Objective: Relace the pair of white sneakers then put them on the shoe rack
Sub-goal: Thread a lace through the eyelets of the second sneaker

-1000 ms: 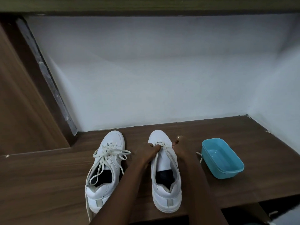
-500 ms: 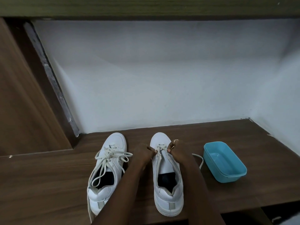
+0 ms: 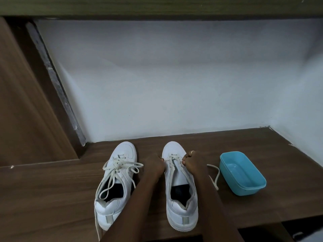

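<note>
1. While my left grip and right grip each pinch the lace near its toe, the right sneaker stands on the desk — white, laced only at the bottom.
2. Left sneaker sits just beside it, loosely laced.
3. Blue tub is near on the right; both heels are close to the desk's front edge — bare desk lies leftward.

The left sneaker and right sneaker are showing smooth white leather-like uppers with a faint sheen; their cream laces are looking like flat woven cloth; the blue tub is reading as smooth, slightly glossy plastic; the shelf is showing dark matt wood grain; the wall is looking matt, painted, faintly rough.
</note>
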Demonstrator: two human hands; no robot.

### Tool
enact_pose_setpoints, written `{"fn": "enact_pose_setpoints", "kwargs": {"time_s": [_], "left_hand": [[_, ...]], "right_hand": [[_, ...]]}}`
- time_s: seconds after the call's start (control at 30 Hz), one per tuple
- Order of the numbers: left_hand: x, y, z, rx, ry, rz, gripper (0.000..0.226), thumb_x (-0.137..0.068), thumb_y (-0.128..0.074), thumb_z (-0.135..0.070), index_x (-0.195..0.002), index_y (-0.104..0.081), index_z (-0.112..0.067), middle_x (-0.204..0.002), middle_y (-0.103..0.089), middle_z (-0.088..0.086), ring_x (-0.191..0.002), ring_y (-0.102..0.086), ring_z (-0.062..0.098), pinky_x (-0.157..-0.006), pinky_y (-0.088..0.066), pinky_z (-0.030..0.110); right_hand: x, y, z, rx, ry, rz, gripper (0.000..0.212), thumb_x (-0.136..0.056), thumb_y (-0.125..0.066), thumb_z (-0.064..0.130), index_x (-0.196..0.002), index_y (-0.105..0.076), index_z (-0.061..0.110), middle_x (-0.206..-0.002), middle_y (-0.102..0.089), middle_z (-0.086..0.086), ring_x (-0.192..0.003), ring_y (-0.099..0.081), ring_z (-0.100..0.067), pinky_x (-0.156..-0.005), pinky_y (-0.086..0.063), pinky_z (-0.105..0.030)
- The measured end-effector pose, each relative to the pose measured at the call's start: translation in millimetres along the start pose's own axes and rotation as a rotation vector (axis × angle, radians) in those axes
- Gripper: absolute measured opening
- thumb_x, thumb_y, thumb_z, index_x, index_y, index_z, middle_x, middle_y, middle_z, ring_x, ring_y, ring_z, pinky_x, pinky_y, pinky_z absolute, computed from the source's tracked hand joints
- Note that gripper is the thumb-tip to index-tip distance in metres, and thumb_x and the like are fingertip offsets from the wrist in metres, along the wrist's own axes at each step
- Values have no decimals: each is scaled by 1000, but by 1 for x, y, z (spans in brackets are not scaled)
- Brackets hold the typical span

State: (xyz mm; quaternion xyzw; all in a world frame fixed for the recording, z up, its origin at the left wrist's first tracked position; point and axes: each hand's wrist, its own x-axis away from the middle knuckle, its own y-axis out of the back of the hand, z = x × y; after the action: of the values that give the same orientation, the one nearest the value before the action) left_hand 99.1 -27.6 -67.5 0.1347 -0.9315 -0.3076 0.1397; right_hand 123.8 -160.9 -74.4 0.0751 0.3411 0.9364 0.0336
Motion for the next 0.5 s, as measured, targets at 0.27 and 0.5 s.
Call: {"fn": "enact_pose_setpoints", "kwargs": {"time_s": [0.27, 0.5], "left_hand": [[8, 7, -1, 84, -13, 2, 15, -84, -53, -1, -74, -62, -7, -92, -67, 14, -82, -59, 24, -77, -50, 34], [11, 18, -3, -103, -111, -117, 18, -89, -54, -5, -102, -65, 2, -104, -66, 16, -104, -58, 29, -85, -41, 30]], "right_hand": [[-2, 5, -4, 31, 18, 24, 29, -76, -50, 2, -55, -51, 22, -86, -70, -9, -84, -62, -24, -82, -48, -37], [11, 10, 25, 226, 184, -26, 14, -91, -53, 15, -91, -66, 19, -107, -66, -1, -106, -59, -20, -97, -42, -37]]}}
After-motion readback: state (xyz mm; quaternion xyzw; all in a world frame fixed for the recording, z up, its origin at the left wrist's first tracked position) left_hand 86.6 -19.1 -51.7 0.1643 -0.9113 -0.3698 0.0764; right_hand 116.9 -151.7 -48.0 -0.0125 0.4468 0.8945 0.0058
